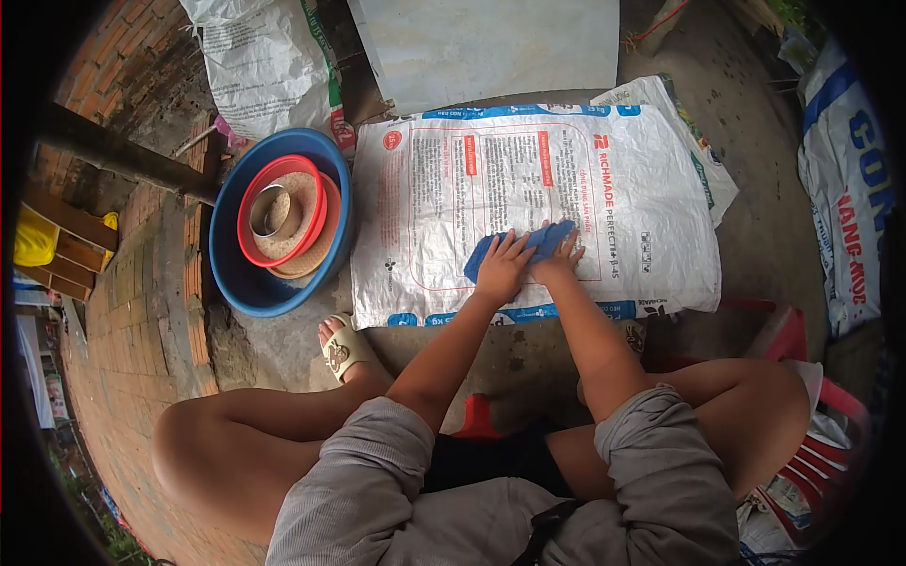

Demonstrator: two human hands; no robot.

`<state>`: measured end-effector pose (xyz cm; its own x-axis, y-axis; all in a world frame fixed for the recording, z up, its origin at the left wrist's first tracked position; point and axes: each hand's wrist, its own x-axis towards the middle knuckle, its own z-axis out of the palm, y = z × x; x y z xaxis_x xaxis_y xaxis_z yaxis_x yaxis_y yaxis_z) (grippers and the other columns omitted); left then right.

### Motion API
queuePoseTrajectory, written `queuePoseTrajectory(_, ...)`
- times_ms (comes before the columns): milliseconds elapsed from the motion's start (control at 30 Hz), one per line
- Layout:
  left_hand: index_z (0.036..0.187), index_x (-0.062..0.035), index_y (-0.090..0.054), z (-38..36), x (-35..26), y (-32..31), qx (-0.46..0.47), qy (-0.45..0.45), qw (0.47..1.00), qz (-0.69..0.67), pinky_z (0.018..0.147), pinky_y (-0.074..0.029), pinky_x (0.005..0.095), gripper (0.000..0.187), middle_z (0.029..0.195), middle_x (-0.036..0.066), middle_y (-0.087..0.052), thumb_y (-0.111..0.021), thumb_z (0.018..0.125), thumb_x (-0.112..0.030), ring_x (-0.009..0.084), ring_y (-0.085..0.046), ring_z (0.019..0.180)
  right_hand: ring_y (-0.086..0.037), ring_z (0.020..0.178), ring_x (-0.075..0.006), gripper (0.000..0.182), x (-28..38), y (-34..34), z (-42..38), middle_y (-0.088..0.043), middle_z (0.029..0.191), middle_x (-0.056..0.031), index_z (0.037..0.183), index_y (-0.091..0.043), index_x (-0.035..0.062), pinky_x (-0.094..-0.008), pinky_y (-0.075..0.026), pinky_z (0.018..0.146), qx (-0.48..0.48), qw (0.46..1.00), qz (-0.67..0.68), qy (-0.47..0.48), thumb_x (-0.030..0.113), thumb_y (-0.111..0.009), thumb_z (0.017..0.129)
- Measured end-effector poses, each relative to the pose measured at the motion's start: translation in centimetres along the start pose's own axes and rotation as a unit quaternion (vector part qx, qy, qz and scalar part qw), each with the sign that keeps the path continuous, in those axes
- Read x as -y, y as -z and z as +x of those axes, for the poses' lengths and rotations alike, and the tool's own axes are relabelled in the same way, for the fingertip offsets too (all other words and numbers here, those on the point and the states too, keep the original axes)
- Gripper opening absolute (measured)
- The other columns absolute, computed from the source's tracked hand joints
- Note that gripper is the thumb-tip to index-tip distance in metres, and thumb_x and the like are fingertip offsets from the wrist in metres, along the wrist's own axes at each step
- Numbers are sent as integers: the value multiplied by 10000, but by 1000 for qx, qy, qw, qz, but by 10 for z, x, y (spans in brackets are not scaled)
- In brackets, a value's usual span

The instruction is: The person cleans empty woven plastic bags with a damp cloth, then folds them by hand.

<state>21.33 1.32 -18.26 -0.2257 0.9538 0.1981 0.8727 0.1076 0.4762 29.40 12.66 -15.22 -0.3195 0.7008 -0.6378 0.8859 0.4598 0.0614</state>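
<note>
Both my hands press down on a blue cloth [545, 240] that lies on a white printed sack [377, 274]. My left hand [504, 267] rests on the cloth's left and middle part, fingers stretched out and pointing away from me. Beside it, my right hand [559, 262] lies on the cloth's right part, fingers also extended. The two hands are close together near the sack's front edge. The sack is spread flat on the ground, with red and blue lettering on it.
Left of the sack stands a blue basin [226, 269] holding a red bowl [255, 179] of grain-like material and a metal cup [274, 211]. A pale board [491, 47] lies beyond. Other sacks [260, 75] are around, and a red plastic chair [788, 330] is at right.
</note>
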Motion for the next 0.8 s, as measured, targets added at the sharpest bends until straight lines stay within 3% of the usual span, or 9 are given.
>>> queuePoseTrajectory(67, 1275, -131, -610, -5, 0, -8, 32, -27, 999, 7, 1158, -269, 493, 505, 1487, 43, -448, -568, 780, -39, 298, -361, 1411, 154, 1464, -440, 733, -2, 1, 0, 171, 1620, -116, 1577, -31, 217, -643, 16, 1143, -18, 999, 26, 4, 481, -360, 977)
queuePoseTrajectory(100, 1271, -143, -616, -11, 8, -8, 26, 10, 999, 15, 1161, -263, 493, 494, 1487, 33, -448, -567, 787, -54, 288, -359, 1413, 155, 1464, -440, 730, -2, 1, -1, 171, 1620, -117, 1577, -38, 218, -645, 12, 1142, -35, 998, 53, 9, 469, -368, 976)
queuePoseTrajectory(133, 1266, -154, -621, -18, 18, -6, 20, 46, 998, 24, 1163, -257, 494, 484, 1488, 23, -449, -567, 793, -70, 278, -357, 1415, 146, 1466, -439, 718, -3, -18, 16, 160, 1621, -123, 1575, -5, 229, -647, 14, 1141, -37, 999, -38, -9, 475, -335, 987)
queuePoseTrajectory(200, 1269, -163, -621, -28, 50, 11, 3, 71, 995, 69, 1165, -245, 501, 464, 1485, 20, -452, -556, 819, -73, 280, -355, 1415, 143, 1466, -439, 709, -8, -21, 14, 161, 1620, -126, 1574, 9, 228, -646, 18, 1141, -54, 998, 9, 12, 479, -312, 993)
queuePoseTrajectory(433, 1295, -128, -592, -59, 144, 60, -143, 399, 893, 149, 1115, -304, 522, 509, 1412, 110, -508, -537, 794, -56, 342, -399, 1358, 143, 1463, -441, 685, -8, -17, 10, 166, 1616, -135, 1568, 58, 224, -646, 33, 1139, -54, 997, 41, 28, 490, -238, 1010)
queuePoseTrajectory(500, 1288, -119, -591, -55, 141, 62, -158, 426, 878, 153, 1141, -273, 506, 498, 1426, 120, -493, -563, 792, -93, 342, -397, 1353, 141, 1463, -442, 684, -8, -16, 10, 164, 1616, -136, 1568, 61, 225, -647, 32, 1139, -56, 997, 38, 32, 490, -236, 1011)
queuePoseTrajectory(633, 1321, -108, -567, -26, 97, 31, -189, 318, 922, 112, 1133, -285, 516, 529, 1477, 122, -449, -525, 802, -13, 376, -373, 1383, 139, 1463, -444, 686, -7, -17, 10, 167, 1616, -135, 1568, 55, 218, -653, 29, 1135, -60, 997, 44, 29, 478, -247, 1010)
queuePoseTrajectory(767, 1296, -100, -580, -2, 12, 6, -71, 78, 994, 11, 1148, -277, 501, 515, 1479, 98, -449, -545, 790, -12, 361, -377, 1386, 140, 1463, -448, 727, -8, -22, 13, 161, 1619, -132, 1570, 42, 215, -657, 26, 1132, -73, 996, 50, 31, 507, -290, 993)
queuePoseTrajectory(800, 1298, -103, -577, -2, -5, -7, -29, 33, 999, -9, 1150, -277, 498, 516, 1486, 94, -441, -558, 788, -25, 349, -375, 1390, 146, 1463, -446, 785, -1, -16, 14, 164, 1620, -129, 1570, 43, 222, -656, 22, 1133, 6, 994, -108, -24, 541, -346, 967)
